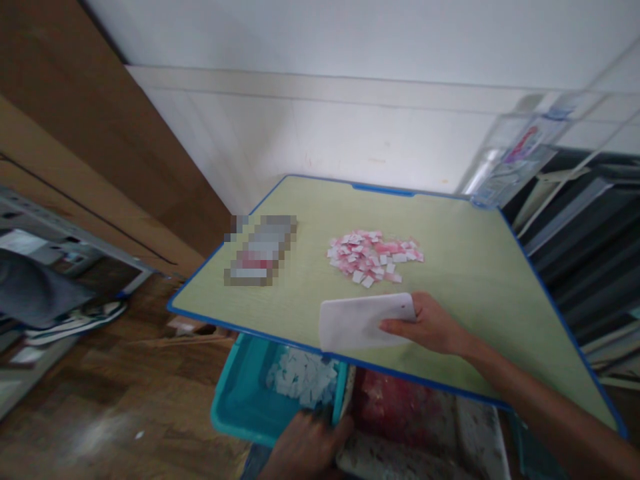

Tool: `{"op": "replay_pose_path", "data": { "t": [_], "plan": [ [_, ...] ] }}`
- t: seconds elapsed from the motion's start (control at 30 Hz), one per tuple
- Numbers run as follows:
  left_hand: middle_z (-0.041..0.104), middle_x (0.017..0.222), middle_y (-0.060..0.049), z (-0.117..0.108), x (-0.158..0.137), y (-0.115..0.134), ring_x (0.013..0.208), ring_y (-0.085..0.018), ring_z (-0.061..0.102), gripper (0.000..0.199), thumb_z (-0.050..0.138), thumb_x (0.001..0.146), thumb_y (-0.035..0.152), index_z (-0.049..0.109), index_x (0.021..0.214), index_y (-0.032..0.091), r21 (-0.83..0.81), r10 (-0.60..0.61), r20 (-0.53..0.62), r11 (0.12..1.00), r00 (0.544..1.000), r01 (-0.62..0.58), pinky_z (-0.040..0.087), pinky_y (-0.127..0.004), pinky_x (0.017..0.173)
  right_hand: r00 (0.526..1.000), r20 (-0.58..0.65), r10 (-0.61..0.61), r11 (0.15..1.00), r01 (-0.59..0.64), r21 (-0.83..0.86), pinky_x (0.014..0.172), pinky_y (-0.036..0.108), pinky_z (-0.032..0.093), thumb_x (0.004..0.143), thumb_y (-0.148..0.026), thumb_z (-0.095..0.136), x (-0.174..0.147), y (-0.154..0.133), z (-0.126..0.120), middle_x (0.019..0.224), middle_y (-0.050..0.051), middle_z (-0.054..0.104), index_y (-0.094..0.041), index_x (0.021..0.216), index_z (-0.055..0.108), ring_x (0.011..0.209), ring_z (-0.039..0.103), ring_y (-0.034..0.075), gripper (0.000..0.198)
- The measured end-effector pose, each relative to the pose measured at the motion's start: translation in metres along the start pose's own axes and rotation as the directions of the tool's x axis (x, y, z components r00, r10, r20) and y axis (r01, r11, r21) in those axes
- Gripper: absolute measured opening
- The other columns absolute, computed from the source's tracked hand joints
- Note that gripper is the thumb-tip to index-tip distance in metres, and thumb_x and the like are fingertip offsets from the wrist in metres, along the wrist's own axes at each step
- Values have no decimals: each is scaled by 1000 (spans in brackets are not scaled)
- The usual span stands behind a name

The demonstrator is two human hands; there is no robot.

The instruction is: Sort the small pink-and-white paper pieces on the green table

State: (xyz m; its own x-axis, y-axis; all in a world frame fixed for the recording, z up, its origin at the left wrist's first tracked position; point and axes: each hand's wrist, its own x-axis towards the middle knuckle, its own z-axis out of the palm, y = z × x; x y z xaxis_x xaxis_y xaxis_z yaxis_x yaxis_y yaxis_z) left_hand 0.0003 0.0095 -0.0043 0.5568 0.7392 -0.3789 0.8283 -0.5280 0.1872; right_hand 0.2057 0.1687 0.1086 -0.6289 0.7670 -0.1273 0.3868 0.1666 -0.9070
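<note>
My right hand (430, 323) is closed on one end of a flat white scraper (360, 322) with a small hole near its corner. The scraper lies over the near edge of a pale green table (280, 310) with a blue rim. Beyond it is a loose heap of small pink and white pieces (357, 257), apart from the scraper. Below the table edge, my left hand (307, 443) grips the near right rim of a teal basin (230, 393). White pieces (305, 377) lie inside the basin. Some left fingertips are hidden.
A blurred-out flat object (265, 247) lies at the table's left. A clear plastic bottle (523, 157) stands at the far right corner by the wall. Under the near edge is a red-stained container (400, 403). A person's shoe (80, 320) shows at left.
</note>
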Motion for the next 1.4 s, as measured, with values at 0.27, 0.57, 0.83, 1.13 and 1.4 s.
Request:
{"op": "replay_pose_path", "data": {
  "t": [0.27,0.57,0.83,1.13,1.4],
  "plan": [
    [57,74,-6,-11,-1,2,67,-23,54,35,53,75,33,45,106,19,-20,17,38,1000,999,-16,42,-32,59,889,-459,-14,973,118,199,59,28,51,57,-30,71,-6,29,-61,78,2,69,-18,80,68,63,63,18,26],
    [57,74,-5,4,-3,-4,67,-23,53,37,59,71,31,46,105,20,12,33,47,999,998,-33,42,-32,60,871,-491,26,1000,-25,8,48,24,47,57,-36,69,-19,40,-104,69,1,68,-16,73,69,56,60,17,25],
    [58,78,-8,-11,-3,-1,68,-24,54,41,62,70,29,47,107,20,66,8,95,998,995,-14,43,-32,59,924,-379,56,995,-81,-52,44,22,44,55,-42,69,-23,33,-105,61,1,66,-16,66,68,51,57,15,28],
    [57,77,-6,0,-5,-2,69,-23,53,44,62,70,31,45,109,20,43,19,19,999,1000,-20,41,-31,61,913,-401,72,995,-93,-33,46,25,47,54,-39,71,-29,35,-115,64,2,68,-15,66,68,51,59,17,27],
    [58,80,-8,-16,-4,1,70,-25,54,39,59,72,27,47,109,20,25,1,92,1000,996,-3,42,-33,61,917,-396,51,996,-77,-49,44,23,46,52,-40,71,-26,32,-110,60,1,67,-17,62,69,50,59,17,25]
  ]
}}
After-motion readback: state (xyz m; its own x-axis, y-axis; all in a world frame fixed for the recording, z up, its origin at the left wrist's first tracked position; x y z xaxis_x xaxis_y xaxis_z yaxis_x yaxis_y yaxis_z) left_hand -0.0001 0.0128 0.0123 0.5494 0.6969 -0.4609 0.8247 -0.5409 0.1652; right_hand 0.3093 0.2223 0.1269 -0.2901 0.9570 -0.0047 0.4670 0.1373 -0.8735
